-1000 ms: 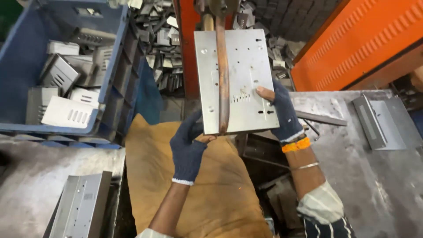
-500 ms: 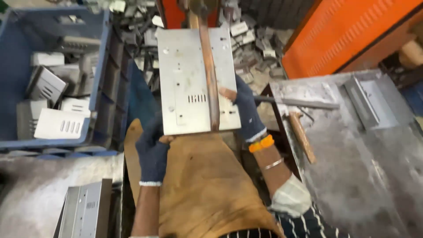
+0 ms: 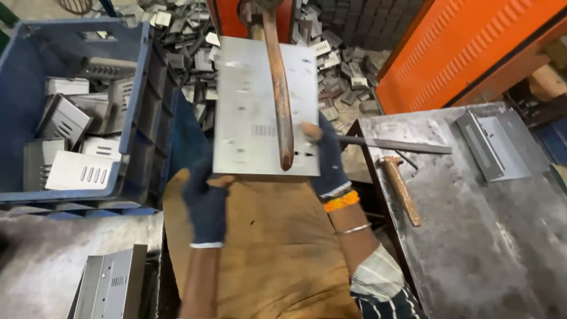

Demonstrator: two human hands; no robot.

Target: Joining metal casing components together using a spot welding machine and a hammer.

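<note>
Both gloved hands, left hand (image 3: 205,198) and right hand (image 3: 326,159), clamp the metal sheet (image 3: 263,109) flat under the rusty bar (image 3: 279,88), one grip per side so it stays steady.

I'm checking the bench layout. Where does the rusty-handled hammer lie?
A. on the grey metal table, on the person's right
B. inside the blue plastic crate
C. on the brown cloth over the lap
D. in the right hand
A: the rusty-handled hammer lies flat on the grey metal table, apart from the right hand.
</note>
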